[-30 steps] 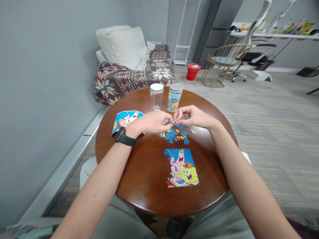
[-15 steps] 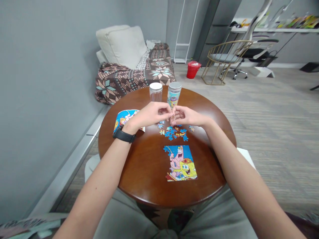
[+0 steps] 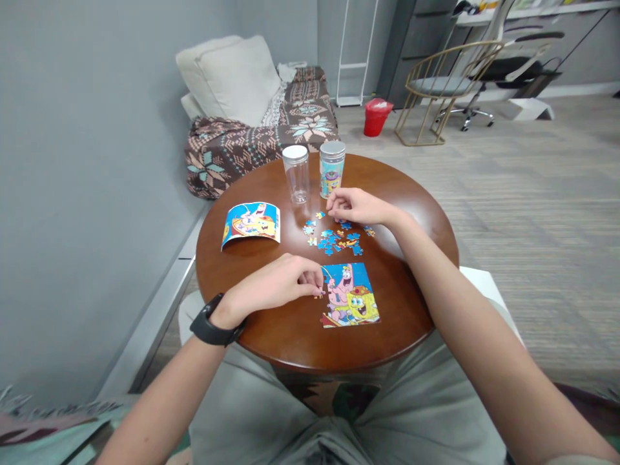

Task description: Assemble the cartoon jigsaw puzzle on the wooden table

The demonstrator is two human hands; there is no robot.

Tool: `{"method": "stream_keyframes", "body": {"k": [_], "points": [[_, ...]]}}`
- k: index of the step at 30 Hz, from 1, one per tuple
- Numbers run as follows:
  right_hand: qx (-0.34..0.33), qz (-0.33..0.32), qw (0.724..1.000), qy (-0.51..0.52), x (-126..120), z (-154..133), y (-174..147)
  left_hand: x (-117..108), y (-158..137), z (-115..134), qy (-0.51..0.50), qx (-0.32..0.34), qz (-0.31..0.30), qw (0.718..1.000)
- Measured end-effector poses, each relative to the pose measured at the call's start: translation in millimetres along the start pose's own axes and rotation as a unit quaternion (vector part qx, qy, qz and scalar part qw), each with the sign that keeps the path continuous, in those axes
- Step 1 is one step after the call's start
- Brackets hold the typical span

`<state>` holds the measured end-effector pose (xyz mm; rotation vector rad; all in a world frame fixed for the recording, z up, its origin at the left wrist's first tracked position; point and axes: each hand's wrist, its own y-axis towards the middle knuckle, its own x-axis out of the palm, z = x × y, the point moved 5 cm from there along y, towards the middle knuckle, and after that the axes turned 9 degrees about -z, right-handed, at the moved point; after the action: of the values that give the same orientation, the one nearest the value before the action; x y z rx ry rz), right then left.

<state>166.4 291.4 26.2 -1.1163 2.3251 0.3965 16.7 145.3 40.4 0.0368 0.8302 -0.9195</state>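
Note:
My left hand (image 3: 293,282) pinches a small jigsaw piece (image 3: 320,294) at the left edge of the partly joined cartoon puzzle (image 3: 352,297), which shows a pink starfish and a yellow sponge. Whether the piece touches the puzzle is hard to make out. Over the far side of the loose jigsaw pieces (image 3: 330,241) hovers my right hand (image 3: 356,205), its fingers loosely bent and nothing visible in them. A curled picture sheet (image 3: 252,221) with the same scene lies to the left.
Behind the pieces stand a clear jar (image 3: 298,177) with a white lid and a cartoon-printed jar (image 3: 332,171). All rest on a round brown table (image 3: 402,271). Beyond are a covered sofa (image 3: 256,139), a red bin (image 3: 376,118) and a gold-framed chair (image 3: 438,87).
My hands were together above the loose pieces and have parted. The left came down and nearer with a piece to the puzzle's left edge; the right stayed over the pile. The view tilted down.

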Motion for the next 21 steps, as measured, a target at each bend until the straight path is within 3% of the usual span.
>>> {"method": "stream_keyframes", "body": {"k": [15, 21], "points": [[0.003, 0.0, 0.998, -0.07, -2.6, -5.3, -2.0, 3.0, 7.1, 1.2, 0.005, -0.072, 0.047, 0.996], [0.014, -0.004, 0.997, -0.075, -2.8, -3.4, -2.2, 4.4, 9.1, 1.2, 0.001, -0.059, 0.046, 0.997]]}}
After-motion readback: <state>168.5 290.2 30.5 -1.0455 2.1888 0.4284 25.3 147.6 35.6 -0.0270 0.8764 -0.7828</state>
